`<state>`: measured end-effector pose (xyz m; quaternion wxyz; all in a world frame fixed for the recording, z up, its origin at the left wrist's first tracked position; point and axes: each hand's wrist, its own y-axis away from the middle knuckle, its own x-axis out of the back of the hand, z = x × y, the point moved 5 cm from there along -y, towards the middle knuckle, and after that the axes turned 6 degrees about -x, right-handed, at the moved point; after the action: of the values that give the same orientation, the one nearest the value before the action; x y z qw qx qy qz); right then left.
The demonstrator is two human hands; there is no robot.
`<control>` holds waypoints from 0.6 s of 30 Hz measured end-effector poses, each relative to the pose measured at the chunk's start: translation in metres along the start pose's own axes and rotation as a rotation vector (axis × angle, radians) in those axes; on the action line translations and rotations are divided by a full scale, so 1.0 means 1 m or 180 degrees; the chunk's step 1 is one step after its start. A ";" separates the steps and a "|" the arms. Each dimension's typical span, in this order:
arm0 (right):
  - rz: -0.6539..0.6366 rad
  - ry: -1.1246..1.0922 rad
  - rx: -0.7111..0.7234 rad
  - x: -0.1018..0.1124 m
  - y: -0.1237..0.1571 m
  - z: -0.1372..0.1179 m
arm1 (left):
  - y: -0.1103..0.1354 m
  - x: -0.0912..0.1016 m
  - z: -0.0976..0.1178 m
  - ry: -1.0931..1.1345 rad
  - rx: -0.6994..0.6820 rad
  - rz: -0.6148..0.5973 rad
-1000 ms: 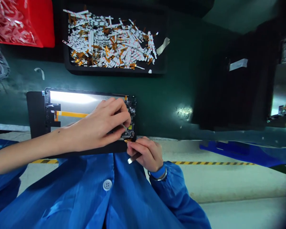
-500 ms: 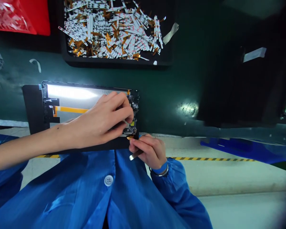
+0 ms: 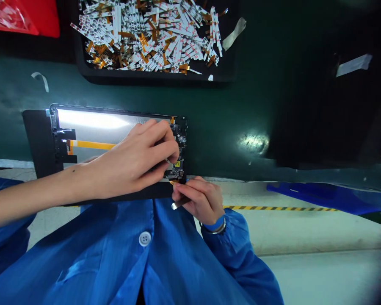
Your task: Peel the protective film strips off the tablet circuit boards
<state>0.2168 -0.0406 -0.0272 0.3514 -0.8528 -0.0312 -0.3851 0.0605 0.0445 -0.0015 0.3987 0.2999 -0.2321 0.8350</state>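
An opened tablet lies with its silvery inside facing up, on a black flat sheet at the table's front edge. A wide orange ribbon cable runs across it and under my left hand. That hand rests over the tablet with curled fingers, its fingertips hidden beside the circuit board at the right end. My right hand pinches a small orange flex cable at the board's near corner. A shiny metal tool also sticks out from its fingers, its kind unclear.
A black tray heaped with white and orange flex strips stands at the back. Left of it lies a red bag. Tape scraps lie on the green table. A dark panel with a pale strip is at the right.
The view has shifted slightly, so the tray and the dark panel appear a little farther out. Both hands keep nearly the same pose at the tablet.
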 end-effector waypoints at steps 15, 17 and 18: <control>-0.0648 0.0074 -0.0346 0.001 -0.017 -0.007 | -0.001 -0.001 -0.002 -0.0094 0.0052 -0.0080; -0.0714 0.0152 -0.0405 0.002 -0.019 -0.009 | -0.001 -0.001 -0.002 -0.0056 0.0020 -0.0055; -0.0745 0.0170 -0.0442 0.002 -0.020 -0.009 | -0.001 -0.001 -0.002 -0.0043 0.0000 -0.0039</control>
<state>0.2061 -0.0317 -0.0097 0.2449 -0.8550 -0.0943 -0.4473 0.0610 0.0457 -0.0034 0.4023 0.3071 -0.2329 0.8305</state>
